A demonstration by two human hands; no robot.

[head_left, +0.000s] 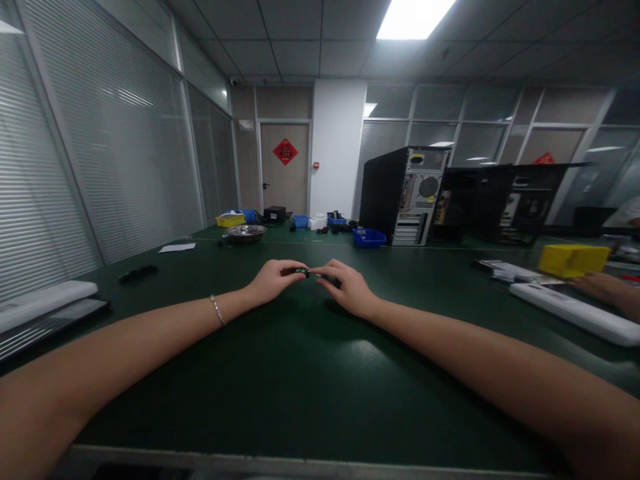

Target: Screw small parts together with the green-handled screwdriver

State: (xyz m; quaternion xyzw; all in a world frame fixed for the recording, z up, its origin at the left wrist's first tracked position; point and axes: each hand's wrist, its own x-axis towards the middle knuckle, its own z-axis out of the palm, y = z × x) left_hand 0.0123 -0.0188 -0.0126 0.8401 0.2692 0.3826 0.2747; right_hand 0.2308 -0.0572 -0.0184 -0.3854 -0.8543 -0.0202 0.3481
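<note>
My left hand (273, 280) pinches a small black-and-green part (302, 272), perhaps a little circuit board, between thumb and fingers just above the table. Facing it, my right hand (353, 290) is closed around a slim dark screwdriver-like tool (336, 283). Its thin tip points left, close to the small part; whether the two touch I cannot tell. Both hands meet near the middle of the green table top (300, 380). The fingers hide much of the part and the tool.
A dark object (139, 273) and white paper (177, 248) lie left. Farther back are a metal dish (244, 233), a blue bin (369, 237) and a computer tower (400, 197). On the right, another person's hand (600, 287) is near a yellow bin (573, 260) and a long white object (575, 313).
</note>
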